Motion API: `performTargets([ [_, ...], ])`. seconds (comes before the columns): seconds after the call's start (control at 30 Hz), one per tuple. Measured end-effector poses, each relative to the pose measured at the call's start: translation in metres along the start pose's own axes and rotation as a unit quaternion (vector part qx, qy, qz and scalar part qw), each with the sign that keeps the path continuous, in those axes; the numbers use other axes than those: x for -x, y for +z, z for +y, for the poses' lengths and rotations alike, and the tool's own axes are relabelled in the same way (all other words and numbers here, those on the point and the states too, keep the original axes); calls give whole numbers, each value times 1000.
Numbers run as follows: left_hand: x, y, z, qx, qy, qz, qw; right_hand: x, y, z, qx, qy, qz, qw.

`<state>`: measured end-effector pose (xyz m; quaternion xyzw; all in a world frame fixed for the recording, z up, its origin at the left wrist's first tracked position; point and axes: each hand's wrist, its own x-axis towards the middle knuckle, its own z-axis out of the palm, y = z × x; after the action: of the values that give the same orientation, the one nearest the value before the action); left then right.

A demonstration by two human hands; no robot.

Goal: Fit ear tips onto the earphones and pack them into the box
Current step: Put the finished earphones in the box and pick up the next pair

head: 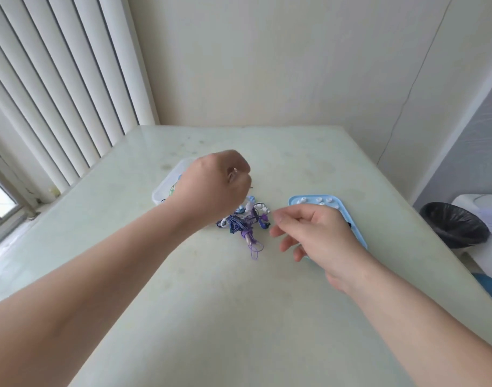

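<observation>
Covering most of the box [164,188], left hand [211,187] overlaps earphones [246,226].

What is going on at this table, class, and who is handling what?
A person works over a table. The left hand is curled above a tangle of earphones and partly hides a clear box; whether it holds anything is unclear. The right hand hovers relaxed over a blue tray of white ear tips.

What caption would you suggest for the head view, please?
Left hand curled above tangled earphones; right hand open over the blue ear-tip tray.
</observation>
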<state>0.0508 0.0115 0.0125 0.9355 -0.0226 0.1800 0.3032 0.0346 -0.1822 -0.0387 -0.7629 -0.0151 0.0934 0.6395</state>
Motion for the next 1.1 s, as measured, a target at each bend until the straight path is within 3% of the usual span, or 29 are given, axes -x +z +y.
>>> performTargets([
  [0.13, -9, -12, 20, 157, -43, 5, 987, 3, -4, -2, -29, -10, 5, 1000],
  [0.3, 4, -13, 46, 333, -109, -135, 927, 8, -11, -10, -86, -44, -2, 995],
  [0.43, 24, 8, 44, 440, -147, -235, 854, 18, -26, -7, -138, -62, -30, 988],
  [0.67, 42, 55, 34, 568, -206, -292, 742, 26, -45, 19, -136, -52, -26, 989],
  [0.73, 43, 66, 35, 561, -204, -287, 749, 24, -49, 24, -139, -38, -13, 989],
  [0.87, 50, 91, 32, 499, -139, -242, 821, 23, -55, 28, -132, -20, 34, 990],
  [1.1, 58, 105, 20, 451, -101, -207, 863, 21, -62, 38, -79, -27, 34, 996],
])
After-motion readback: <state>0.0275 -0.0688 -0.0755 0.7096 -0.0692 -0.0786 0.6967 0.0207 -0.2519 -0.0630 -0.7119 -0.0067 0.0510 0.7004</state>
